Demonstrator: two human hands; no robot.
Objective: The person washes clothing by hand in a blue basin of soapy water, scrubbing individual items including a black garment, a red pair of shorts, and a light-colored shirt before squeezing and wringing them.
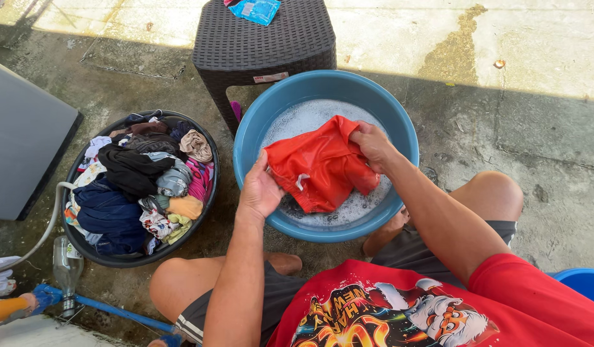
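Red shirt front, bare knees nearest cam. Red wet garment (pixel 319 168) held betw. both hands, above soapy water in blue basin (pixel 400 135). Left hand (pixel 260 189) pinches its lower-left edge; right hand (pixel 372 142) clenches top-right corner, wrist bent. Black tub (pixel 207 199) w/ mixed laundry to left.

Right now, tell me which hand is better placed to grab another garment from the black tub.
Probably left. The left hand holds the red garment on the side nearest the black tub; the right hand is farther away.

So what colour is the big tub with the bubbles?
Blue: the tub shows clearly in the head view.
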